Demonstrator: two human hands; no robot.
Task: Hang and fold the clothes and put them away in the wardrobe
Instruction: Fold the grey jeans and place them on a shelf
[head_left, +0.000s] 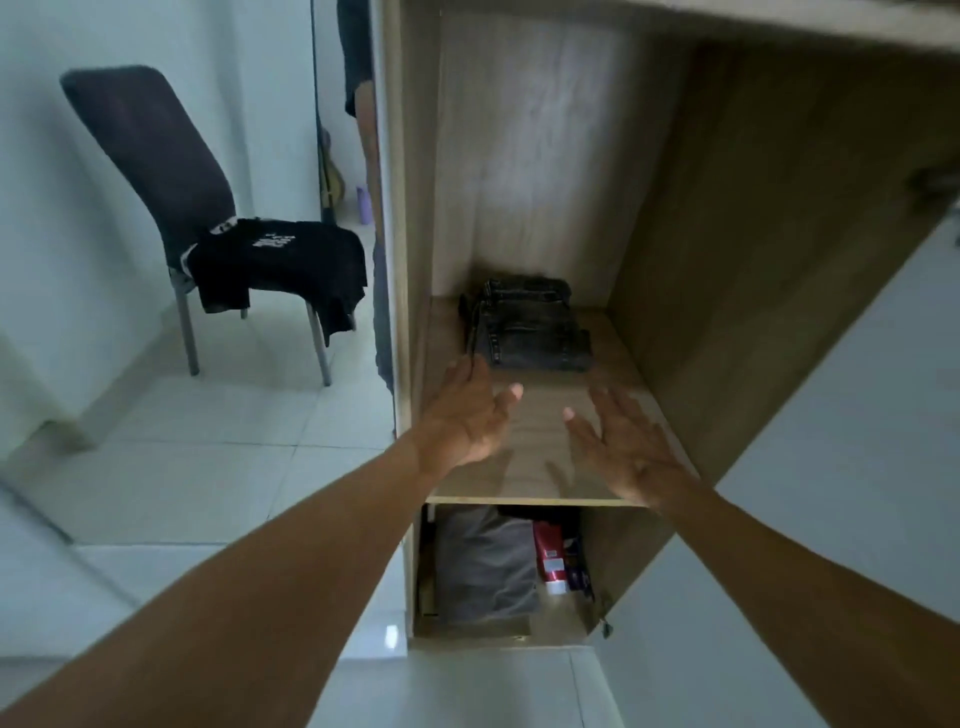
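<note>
Jeans (530, 325) lie folded on the shelf (540, 473), just beyond the hands. Left hand (470, 415) and right hand (628, 447) hover empty, fingers straight.

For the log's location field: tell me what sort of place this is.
Probably a bedroom or dressing corner in a home: an open wooden wardrobe with folded jeans on its shelf, a chair draped with a black T-shirt, and a tiled floor.

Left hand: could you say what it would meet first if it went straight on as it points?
Probably the folded jeans on the shelf; the left hand points at their near edge, depth unclear.
</note>
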